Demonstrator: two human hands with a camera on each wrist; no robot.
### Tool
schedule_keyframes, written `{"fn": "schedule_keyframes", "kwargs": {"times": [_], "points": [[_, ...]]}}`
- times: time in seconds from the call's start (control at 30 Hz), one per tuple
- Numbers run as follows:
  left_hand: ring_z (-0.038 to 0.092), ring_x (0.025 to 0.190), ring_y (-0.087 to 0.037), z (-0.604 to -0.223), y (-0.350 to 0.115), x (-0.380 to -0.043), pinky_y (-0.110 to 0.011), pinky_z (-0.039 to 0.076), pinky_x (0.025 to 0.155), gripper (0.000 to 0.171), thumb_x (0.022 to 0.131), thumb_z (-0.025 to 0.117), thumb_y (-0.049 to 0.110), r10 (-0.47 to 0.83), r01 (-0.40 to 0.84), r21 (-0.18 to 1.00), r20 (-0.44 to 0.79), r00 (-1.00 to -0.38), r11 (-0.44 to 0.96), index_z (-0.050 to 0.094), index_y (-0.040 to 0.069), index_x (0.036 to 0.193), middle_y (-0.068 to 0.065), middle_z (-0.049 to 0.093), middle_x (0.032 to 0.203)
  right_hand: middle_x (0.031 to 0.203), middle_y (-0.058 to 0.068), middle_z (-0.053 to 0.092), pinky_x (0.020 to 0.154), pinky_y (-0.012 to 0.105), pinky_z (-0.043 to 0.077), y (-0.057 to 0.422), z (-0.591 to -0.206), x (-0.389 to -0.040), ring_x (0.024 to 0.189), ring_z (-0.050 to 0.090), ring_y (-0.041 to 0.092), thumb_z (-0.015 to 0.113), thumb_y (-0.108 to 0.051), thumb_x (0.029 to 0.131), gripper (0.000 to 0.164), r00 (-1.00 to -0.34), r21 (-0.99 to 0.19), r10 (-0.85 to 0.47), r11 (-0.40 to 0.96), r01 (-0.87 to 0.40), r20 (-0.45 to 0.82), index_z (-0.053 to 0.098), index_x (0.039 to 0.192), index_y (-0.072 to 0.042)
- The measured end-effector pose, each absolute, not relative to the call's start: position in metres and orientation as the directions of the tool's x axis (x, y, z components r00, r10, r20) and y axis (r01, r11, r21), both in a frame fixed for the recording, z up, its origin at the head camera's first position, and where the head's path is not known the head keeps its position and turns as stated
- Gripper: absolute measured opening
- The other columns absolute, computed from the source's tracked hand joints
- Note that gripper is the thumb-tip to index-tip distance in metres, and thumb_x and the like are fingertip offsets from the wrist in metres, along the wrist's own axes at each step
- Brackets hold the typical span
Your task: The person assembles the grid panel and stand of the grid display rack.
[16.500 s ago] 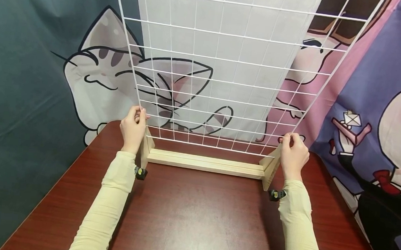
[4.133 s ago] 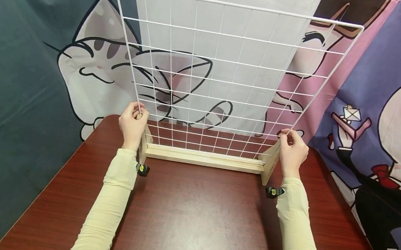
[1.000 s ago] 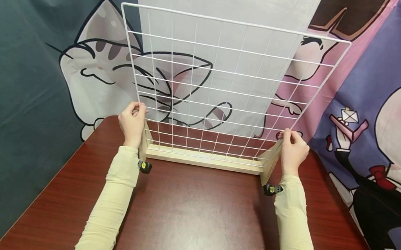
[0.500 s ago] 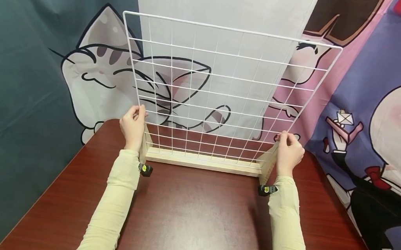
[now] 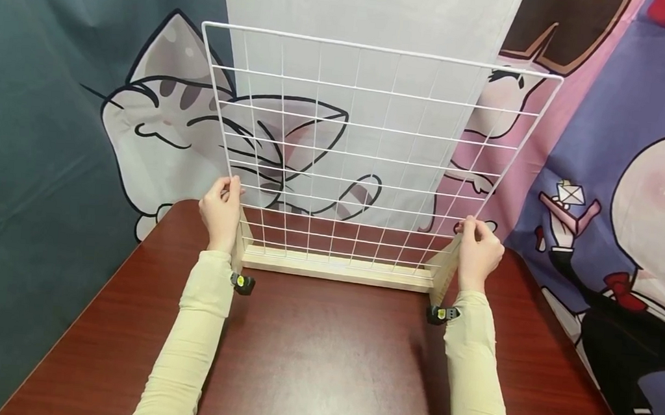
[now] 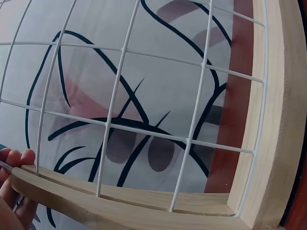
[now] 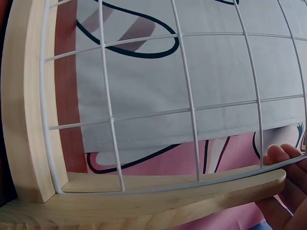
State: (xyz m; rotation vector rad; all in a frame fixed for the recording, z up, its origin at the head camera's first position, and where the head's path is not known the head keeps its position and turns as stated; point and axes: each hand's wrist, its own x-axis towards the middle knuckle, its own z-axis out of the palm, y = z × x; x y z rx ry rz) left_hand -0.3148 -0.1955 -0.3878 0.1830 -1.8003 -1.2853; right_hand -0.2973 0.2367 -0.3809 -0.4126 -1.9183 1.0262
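A white wire grid panel [image 5: 380,50] stands nearly upright in a pale wooden stand [image 5: 333,270], which has a low base bar and an upright at each end. Its lower border runs along the base bar, and its side wires lie along the uprights, as the left wrist view shows at the stand [image 6: 280,120]. My left hand [image 5: 220,215] pinches the panel's left side wire just above the left upright. On the other side, my right hand [image 5: 479,255] pinches the right side wire near the top of the right upright [image 7: 216,196]. Both palms are partly hidden in the wrist views.
The stand is on a reddish-brown table [image 5: 326,363], near its back edge. Behind it hangs a printed cloth [image 5: 164,116] with cartoon figures. A black wrist camera [image 5: 242,284] is strapped to the left wrist, another [image 5: 442,315] to the right.
The grid panel has come down between the uprights; its top edge, earlier out of view, is now lower, and its bottom has reached the base bar. Over the last half second almost nothing has moved.
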Motion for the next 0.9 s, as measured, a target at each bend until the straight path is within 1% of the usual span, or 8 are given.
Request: {"fn": "schedule_keyframes", "kwargs": {"times": [0.13, 0.2, 0.37, 0.53, 0.63, 0.73, 0.8, 0.9], "points": [[0.055, 0.065, 0.024, -0.390, -0.198, -0.313, -0.004, 0.042, 0.066, 0.029, 0.096, 0.061, 0.027, -0.578, 0.376, 0.837, 0.547, -0.605, 0.398, 0.072, 0.000, 0.097, -0.018, 0.075, 0.088, 0.085, 0.005, 0.075, 0.066, 0.025, 0.038, 0.236, -0.386, -0.296, 0.064, 0.049, -0.016, 0.055, -0.042, 0.094, 0.037, -0.565, -0.793, 0.606, 0.590, -0.153, 0.560, 0.077, 0.085, -0.014], [0.056, 0.065, 0.023, -0.392, -0.200, -0.314, -0.003, 0.043, 0.065, 0.028, 0.095, 0.062, 0.025, -0.581, 0.387, 0.842, 0.539, -0.609, 0.376, 0.072, -0.001, 0.097, -0.020, 0.074, 0.089, 0.088, 0.006, 0.076, 0.066, 0.025, 0.039, 0.235, -0.389, -0.296, 0.065, 0.045, -0.023, 0.054, -0.043, 0.095, 0.038, -0.575, -0.794, 0.595, 0.583, -0.172, 0.561, 0.077, 0.087, -0.014], [0.056, 0.066, 0.023, -0.395, -0.203, -0.317, -0.003, 0.042, 0.065, 0.027, 0.095, 0.062, 0.024, -0.581, 0.394, 0.834, 0.552, -0.597, 0.387, 0.071, -0.001, 0.097, -0.020, 0.074, 0.089, 0.090, 0.007, 0.076, 0.067, 0.023, 0.039, 0.236, -0.392, -0.297, 0.067, 0.044, -0.026, 0.056, -0.034, 0.096, 0.029, -0.579, -0.777, 0.565, 0.593, -0.211, 0.588, 0.076, 0.091, -0.014], [0.058, 0.071, 0.017, -0.398, -0.203, -0.320, -0.004, 0.041, 0.066, 0.024, 0.096, 0.060, 0.021, -0.573, 0.407, 0.807, 0.591, -0.568, 0.428, 0.072, 0.000, 0.098, -0.018, 0.075, 0.088, 0.092, 0.011, 0.075, 0.066, 0.009, 0.034, 0.240, -0.394, -0.294, 0.070, 0.048, -0.025, 0.058, -0.023, 0.096, 0.022, -0.578, -0.720, 0.481, 0.625, -0.301, 0.659, 0.075, 0.095, -0.009], [0.066, 0.077, 0.003, -0.401, -0.203, -0.322, -0.003, 0.042, 0.070, 0.020, 0.096, 0.059, 0.016, -0.555, 0.415, 0.782, 0.623, -0.551, 0.466, 0.072, 0.002, 0.100, -0.015, 0.075, 0.091, 0.099, 0.009, 0.075, 0.069, 0.009, 0.036, 0.242, -0.398, -0.291, 0.083, 0.062, -0.012, 0.056, -0.021, 0.097, 0.022, -0.598, -0.708, 0.453, 0.641, -0.296, 0.661, 0.075, 0.102, -0.011], [0.070, 0.089, -0.016, -0.404, -0.202, -0.323, -0.010, 0.048, 0.078, 0.019, 0.097, 0.058, 0.012, -0.523, 0.430, 0.765, 0.643, -0.560, 0.479, 0.071, 0.001, 0.104, -0.015, 0.073, 0.098, 0.108, 0.007, 0.074, 0.073, 0.025, 0.043, 0.241, -0.400, -0.287, 0.096, 0.069, 0.015, 0.053, -0.024, 0.098, 0.024, -0.656, -0.723, 0.445, 0.652, -0.229, 0.609, 0.071, 0.113, -0.018], [0.069, 0.097, -0.025, -0.406, -0.202, -0.321, -0.021, 0.051, 0.084, 0.022, 0.098, 0.055, 0.012, -0.496, 0.426, 0.763, 0.642, -0.585, 0.486, 0.069, 0.001, 0.111, -0.016, 0.071, 0.104, 0.116, 0.010, 0.070, 0.076, 0.041, 0.046, 0.241, -0.400, -0.282, 0.105, 0.066, 0.033, 0.051, -0.027, 0.098, 0.029, -0.722, -0.717, 0.406, 0.675, -0.176, 0.560, 0.064, 0.124, -0.020], [0.061, 0.115, -0.032, -0.416, -0.203, -0.312, -0.042, 0.049, 0.097, 0.032, 0.099, 0.051, 0.014, -0.442, 0.361, 0.771, 0.609, -0.659, 0.525, 0.060, 0.004, 0.128, -0.016, 0.063, 0.125, 0.137, 0.019, 0.055, 0.093, 0.058, 0.043, 0.241, -0.395, -0.272, 0.123, 0.053, 0.042, 0.050, -0.026, 0.098, 0.046, -0.839, -0.649, 0.264, 0.749, -0.133, 0.477, 0.045, 0.142, -0.013]]}}
